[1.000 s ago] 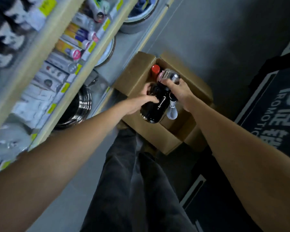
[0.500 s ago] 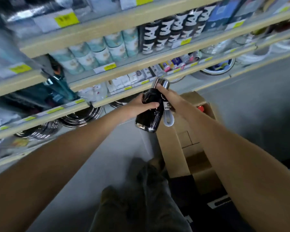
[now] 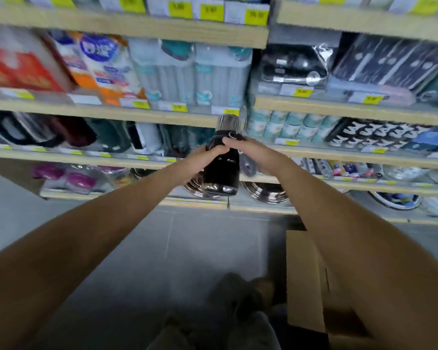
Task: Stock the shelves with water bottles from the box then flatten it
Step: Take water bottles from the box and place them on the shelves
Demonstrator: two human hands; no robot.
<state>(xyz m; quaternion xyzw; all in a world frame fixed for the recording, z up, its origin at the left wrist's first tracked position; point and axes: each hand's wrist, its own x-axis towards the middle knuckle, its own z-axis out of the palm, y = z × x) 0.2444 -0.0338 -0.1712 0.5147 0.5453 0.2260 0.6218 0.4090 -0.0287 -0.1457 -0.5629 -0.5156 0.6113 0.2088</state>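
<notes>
While both hands grip, bottle (image 3: 221, 168) upright (cap up).

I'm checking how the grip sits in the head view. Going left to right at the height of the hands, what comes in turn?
Left hand → black water bottle, held upright between both hands → right hand. The cardboard box lies further right, lower down on the floor.

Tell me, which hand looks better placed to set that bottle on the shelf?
Probably the left hand: it wraps the bottle body, carrying it upright. The right hand only steadies the neck from the side.
</notes>
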